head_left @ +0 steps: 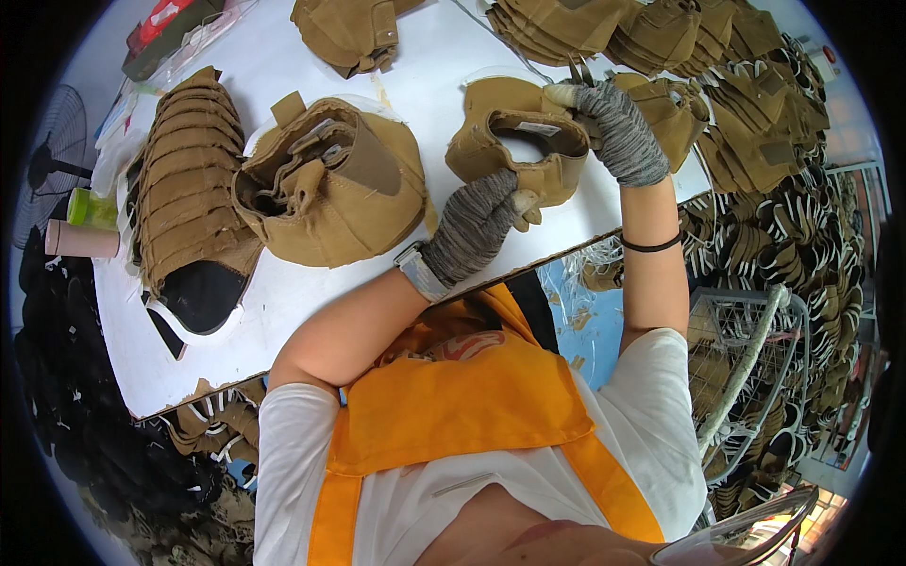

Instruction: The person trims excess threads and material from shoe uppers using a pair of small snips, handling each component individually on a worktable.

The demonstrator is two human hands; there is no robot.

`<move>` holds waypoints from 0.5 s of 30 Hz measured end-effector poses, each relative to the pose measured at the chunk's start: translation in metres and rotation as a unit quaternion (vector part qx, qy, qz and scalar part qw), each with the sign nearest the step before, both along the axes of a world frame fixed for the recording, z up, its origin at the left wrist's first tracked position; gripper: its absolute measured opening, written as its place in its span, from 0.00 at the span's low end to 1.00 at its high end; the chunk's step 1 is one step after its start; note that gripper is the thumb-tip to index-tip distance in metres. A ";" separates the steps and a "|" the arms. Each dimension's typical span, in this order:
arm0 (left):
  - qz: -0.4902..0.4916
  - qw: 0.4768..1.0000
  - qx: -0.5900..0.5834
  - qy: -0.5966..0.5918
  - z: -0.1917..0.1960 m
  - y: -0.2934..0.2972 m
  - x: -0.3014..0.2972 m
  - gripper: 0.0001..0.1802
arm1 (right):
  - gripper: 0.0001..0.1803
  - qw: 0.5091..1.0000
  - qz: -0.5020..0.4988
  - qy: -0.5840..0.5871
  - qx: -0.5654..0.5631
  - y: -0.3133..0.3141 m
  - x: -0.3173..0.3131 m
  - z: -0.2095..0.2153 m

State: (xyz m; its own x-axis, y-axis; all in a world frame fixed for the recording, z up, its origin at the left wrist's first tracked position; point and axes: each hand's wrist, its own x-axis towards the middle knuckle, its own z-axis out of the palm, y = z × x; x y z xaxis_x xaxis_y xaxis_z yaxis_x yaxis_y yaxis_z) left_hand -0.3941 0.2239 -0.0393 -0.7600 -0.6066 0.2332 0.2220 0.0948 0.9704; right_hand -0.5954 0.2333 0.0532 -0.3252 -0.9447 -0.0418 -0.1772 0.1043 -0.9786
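Observation:
A brown fabric shoe upper stands on the white table with its opening facing up. My left hand, in a grey knit glove with bare-looking pale fingertips, is closed on its near edge. My right hand, gloved alike, pinches the far right edge of the same upper. Dark pointed blades, like small thread snips, stick out above the right-hand fingers; their handles are hidden in the hand. Left of the upper sits a nested stack of brown uppers, apart from both hands.
A long row of overlapped brown uppers lies on the white table at the left. More piles fill the far right. A wire basket stands right of me, a fan far left, near a green cup.

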 end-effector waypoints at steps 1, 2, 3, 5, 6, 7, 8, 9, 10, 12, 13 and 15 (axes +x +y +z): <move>0.002 0.999 0.035 0.016 -0.002 -0.001 -0.001 0.12 | 0.19 0.999 -0.027 -0.021 0.006 0.002 0.000 -0.004; 0.004 0.997 0.070 0.032 -0.003 -0.001 -0.002 0.12 | 0.18 0.998 -0.054 -0.042 0.013 0.003 -0.001 -0.006; 0.005 0.996 0.078 0.034 -0.002 0.000 -0.003 0.12 | 0.18 0.996 -0.055 -0.073 0.024 0.003 -0.002 -0.006; 0.006 0.995 0.093 0.037 0.003 0.000 -0.002 0.12 | 0.17 0.988 -0.058 -0.138 0.045 0.001 -0.005 -0.007; 0.011 0.995 0.087 0.037 0.002 0.000 -0.003 0.12 | 0.17 0.988 -0.064 -0.134 0.037 0.001 -0.003 -0.006; 0.018 0.996 0.081 0.037 0.002 -0.001 -0.003 0.12 | 0.18 0.989 -0.068 -0.129 0.029 0.001 0.002 -0.002; 0.025 0.996 0.074 0.037 0.001 -0.001 -0.002 0.12 | 0.18 0.989 -0.072 -0.125 0.020 0.002 0.004 -0.001; 0.021 0.996 0.079 0.034 0.003 0.000 -0.002 0.12 | 0.19 0.988 -0.073 -0.139 -0.007 0.005 0.002 -0.001; 0.015 0.996 0.086 0.032 0.005 0.001 -0.002 0.12 | 0.19 0.985 -0.075 -0.153 -0.033 0.010 -0.003 -0.002; 0.006 0.995 0.091 0.035 0.005 0.001 -0.002 0.12 | 0.21 0.985 -0.089 -0.132 -0.064 0.018 -0.004 0.000; 0.002 0.995 0.089 0.040 0.002 -0.001 -0.002 0.12 | 0.21 0.988 -0.103 -0.098 -0.069 0.023 -0.001 0.005; -0.001 0.994 0.095 0.047 -0.001 0.001 -0.002 0.12 | 0.28 0.989 -0.096 0.020 -0.108 0.029 0.002 0.004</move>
